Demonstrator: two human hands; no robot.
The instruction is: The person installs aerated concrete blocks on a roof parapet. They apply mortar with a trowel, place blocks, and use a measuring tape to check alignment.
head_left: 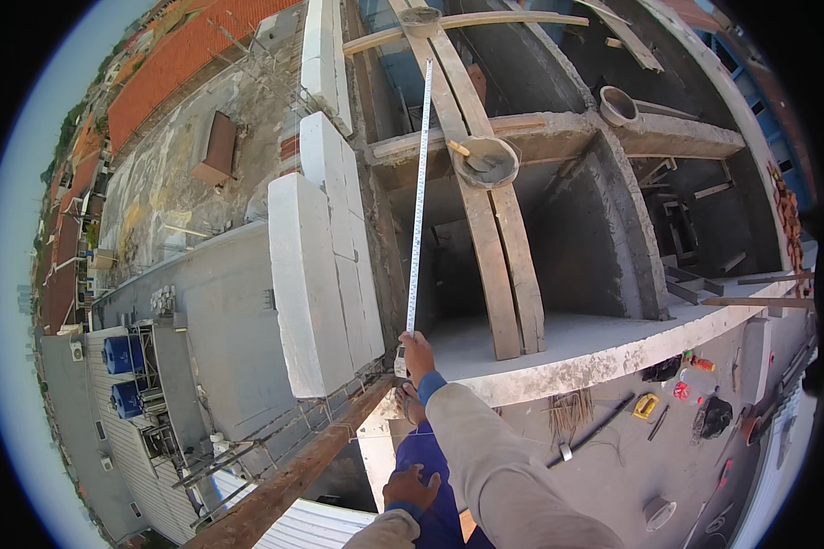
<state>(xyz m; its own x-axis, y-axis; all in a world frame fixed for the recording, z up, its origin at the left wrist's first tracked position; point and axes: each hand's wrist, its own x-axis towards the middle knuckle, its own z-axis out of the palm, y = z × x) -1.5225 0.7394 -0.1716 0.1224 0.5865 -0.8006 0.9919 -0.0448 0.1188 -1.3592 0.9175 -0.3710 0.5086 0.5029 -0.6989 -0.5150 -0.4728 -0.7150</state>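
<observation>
My right hand grips a tape measure near the wall corner. Its white blade runs out straight ahead, above the gap between the white block wall and the wooden planks. The far tip hangs beside the left plank. My left hand rests on my blue-clothed leg, fingers apart and holding nothing. On the planks sits a mortar bowl with a trowel in it.
Deep openings between concrete walls lie under the planks. Left of the block wall is a drop to lower roofs. A wooden pole slants at lower left. More bowls sit farther off; a yellow tool lies below right.
</observation>
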